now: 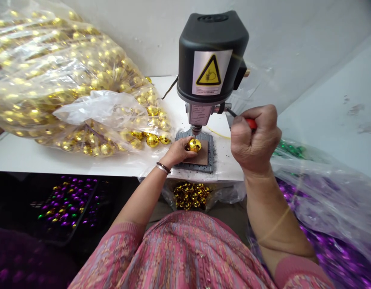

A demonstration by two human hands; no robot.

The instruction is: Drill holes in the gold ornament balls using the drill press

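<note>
A black drill press (213,52) with a yellow warning triangle stands on the white table. My left hand (179,151) holds a shiny gold ball (194,145) between thumb and fingers, on a brown board (201,158) laid over the grey drill base (211,165). The drill's thin bit comes down to the top of the ball; whether it is inside the ball cannot be made out. To the right of the drill, my right hand (254,138) is closed round the red-ended lever (251,123).
A large clear bag of gold balls (83,72) covers the table's left part. Below the front edge hangs a bag with gold pieces (191,196). Purple items in plastic (329,249) lie at the right, and a dark crate of coloured balls (65,202) sits lower left.
</note>
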